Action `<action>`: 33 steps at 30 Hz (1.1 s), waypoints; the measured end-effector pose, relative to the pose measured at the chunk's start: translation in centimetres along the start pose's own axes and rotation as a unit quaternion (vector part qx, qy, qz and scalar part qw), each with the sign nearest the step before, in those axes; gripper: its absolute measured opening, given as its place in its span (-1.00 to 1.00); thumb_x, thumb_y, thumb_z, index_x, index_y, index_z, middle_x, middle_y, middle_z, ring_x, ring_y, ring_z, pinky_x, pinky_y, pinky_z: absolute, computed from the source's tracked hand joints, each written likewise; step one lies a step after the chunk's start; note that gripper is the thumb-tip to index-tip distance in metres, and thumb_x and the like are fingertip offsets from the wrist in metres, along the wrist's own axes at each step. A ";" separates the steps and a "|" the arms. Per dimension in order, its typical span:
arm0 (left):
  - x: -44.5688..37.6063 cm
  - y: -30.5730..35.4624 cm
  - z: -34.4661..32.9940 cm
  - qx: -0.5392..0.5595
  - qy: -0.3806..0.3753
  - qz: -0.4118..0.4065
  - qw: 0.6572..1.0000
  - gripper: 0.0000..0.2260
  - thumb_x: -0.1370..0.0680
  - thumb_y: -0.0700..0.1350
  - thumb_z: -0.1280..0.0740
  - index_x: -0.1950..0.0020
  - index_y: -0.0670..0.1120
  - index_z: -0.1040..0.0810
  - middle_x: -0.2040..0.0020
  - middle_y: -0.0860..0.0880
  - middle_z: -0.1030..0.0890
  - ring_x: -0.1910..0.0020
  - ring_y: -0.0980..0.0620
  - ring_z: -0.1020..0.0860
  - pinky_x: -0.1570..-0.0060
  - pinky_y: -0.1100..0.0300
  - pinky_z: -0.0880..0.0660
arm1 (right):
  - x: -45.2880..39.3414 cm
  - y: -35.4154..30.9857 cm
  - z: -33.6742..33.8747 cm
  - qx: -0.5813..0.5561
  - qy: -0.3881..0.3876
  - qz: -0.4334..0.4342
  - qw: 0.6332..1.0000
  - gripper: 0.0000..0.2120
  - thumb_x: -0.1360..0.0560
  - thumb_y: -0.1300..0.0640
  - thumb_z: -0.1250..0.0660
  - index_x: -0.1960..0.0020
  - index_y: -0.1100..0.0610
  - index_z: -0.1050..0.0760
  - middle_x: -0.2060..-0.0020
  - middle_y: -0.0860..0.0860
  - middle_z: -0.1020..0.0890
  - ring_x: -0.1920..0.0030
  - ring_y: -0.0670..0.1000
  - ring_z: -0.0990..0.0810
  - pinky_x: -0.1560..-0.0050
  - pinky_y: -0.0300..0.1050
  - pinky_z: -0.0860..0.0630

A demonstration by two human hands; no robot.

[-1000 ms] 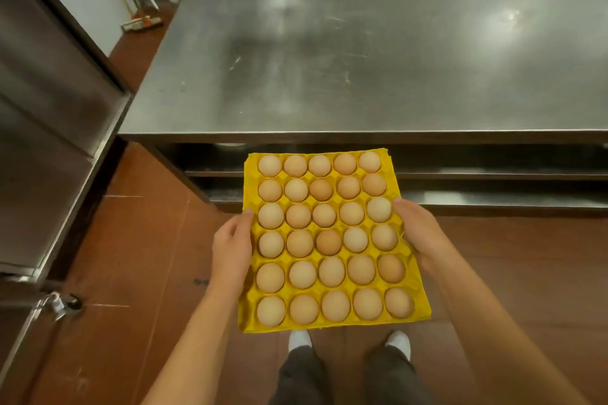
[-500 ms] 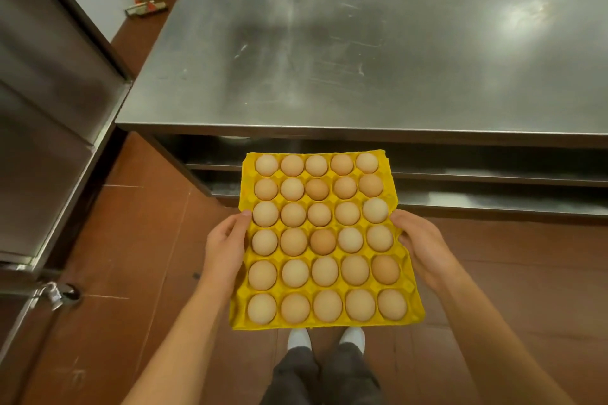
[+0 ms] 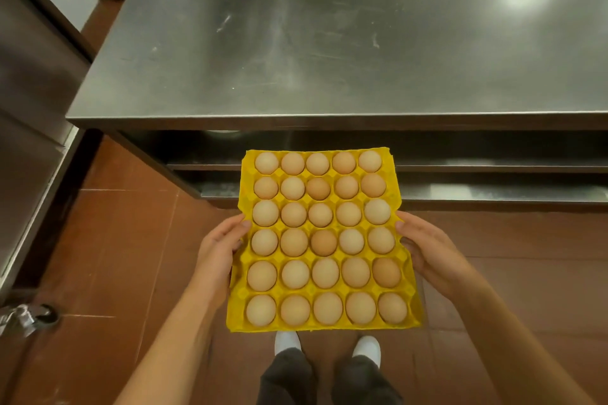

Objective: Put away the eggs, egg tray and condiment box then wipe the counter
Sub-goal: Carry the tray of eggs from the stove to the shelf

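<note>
One head-worn wide-angle view, looking forward and steeply down.

The camera looks from the person's head over the near edge of the steel desk [image 3: 329, 43], down past the egg tray [image 3: 320, 327] held close below, to the floor [image 3: 131, 240] and shoes [image 3: 287, 341]; the frame's edges bend.

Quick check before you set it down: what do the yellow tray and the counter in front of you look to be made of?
The egg tray looks like moulded paper pulp, matte yellow, with a soft, slightly ragged rim; thin plastic can't be ruled out. The counter looks like stainless steel: a grey brushed top with blurred light reflections and fine scratches.
</note>
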State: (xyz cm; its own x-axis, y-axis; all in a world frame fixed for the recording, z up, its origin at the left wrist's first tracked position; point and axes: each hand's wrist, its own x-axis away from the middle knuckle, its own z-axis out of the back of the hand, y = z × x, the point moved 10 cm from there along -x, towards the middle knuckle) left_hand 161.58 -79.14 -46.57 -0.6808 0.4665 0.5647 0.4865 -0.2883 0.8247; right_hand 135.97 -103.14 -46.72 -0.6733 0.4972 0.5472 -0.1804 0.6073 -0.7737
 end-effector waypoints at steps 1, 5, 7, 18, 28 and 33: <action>-1.2 -0.7 0.1 -0.007 -0.014 0.001 1.000 -0.63 -0.35 0.12 -0.49 -0.13 0.06 -0.69 -0.12 -0.06 -0.71 -0.16 -0.13 -0.64 -0.15 -0.13 -0.57 | -1.0 0.8 0.3 -0.003 0.000 -0.005 1.000 -0.60 -0.51 0.05 -0.33 -0.33 0.10 -0.54 -0.22 0.15 -0.64 -0.20 0.16 -0.64 0.00 -0.05 -0.64; -6.0 -3.8 0.1 -0.021 -0.041 -0.003 0.999 -0.66 -0.35 0.12 -0.50 -0.11 0.10 -0.70 -0.10 -0.05 -0.72 -0.08 -0.07 -0.68 0.03 0.05 -0.59 | -5.6 4.6 1.7 -0.003 0.019 -0.011 1.000 -0.64 -0.48 0.06 -0.36 -0.26 0.06 -0.59 -0.17 0.14 -0.67 -0.09 0.11 -0.69 0.12 -0.09 -0.65; -8.4 -5.7 -0.1 -0.020 -0.043 -0.001 0.999 -0.61 -0.31 0.15 -0.51 -0.11 0.10 -0.70 -0.10 -0.06 -0.72 -0.08 -0.05 -0.69 0.02 0.06 -0.57 | -7.9 6.7 2.5 -0.004 0.028 -0.014 0.999 -0.62 -0.45 0.04 -0.38 -0.26 0.05 -0.59 -0.14 0.12 -0.69 -0.02 0.06 -0.71 0.19 -0.14 -0.63; -21.8 -17.7 -0.1 -0.029 -0.034 0.006 0.999 -0.58 -0.23 0.20 -0.53 -0.05 0.13 -0.70 -0.03 -0.07 -0.73 0.05 -0.03 -0.68 0.01 0.02 -0.57 | -21.7 17.7 7.9 0.035 0.042 -0.016 0.998 -0.60 -0.46 0.03 -0.39 -0.29 0.07 -0.55 -0.11 0.14 -0.69 0.01 0.10 -0.70 0.17 -0.08 -0.65; -34.5 -26.0 -1.3 -0.059 -0.020 -0.024 0.998 -0.90 -0.49 0.01 -0.44 0.02 0.13 -0.71 0.05 0.02 -0.74 0.12 0.05 -0.67 0.09 0.09 -0.57 | -33.9 24.9 12.4 0.061 0.064 0.015 0.996 -0.78 -0.60 0.19 -0.29 -0.23 0.15 -0.54 0.22 0.03 -0.72 0.40 -0.11 -0.64 0.51 -0.28 -0.49; -40.6 -28.5 -3.4 -0.060 -0.024 -0.035 0.997 -0.84 -0.57 -0.06 -0.38 0.11 0.16 -0.72 0.10 0.10 -0.73 0.14 0.12 -0.65 0.12 0.19 -0.50 | -39.9 26.5 15.6 0.074 0.110 0.050 0.990 -0.83 -0.57 0.14 -0.35 -0.14 0.12 -0.60 0.07 0.07 -0.73 0.19 -0.05 -0.68 0.13 -0.09 -0.59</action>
State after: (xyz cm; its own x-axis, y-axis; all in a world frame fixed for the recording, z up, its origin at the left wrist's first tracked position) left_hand 173.56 -92.69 -92.90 -0.6832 0.5273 0.5052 0.3668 -0.3505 0.8618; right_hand 146.85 -116.57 -94.08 -0.5229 0.6836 0.5092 -0.2347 0.4587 -0.8570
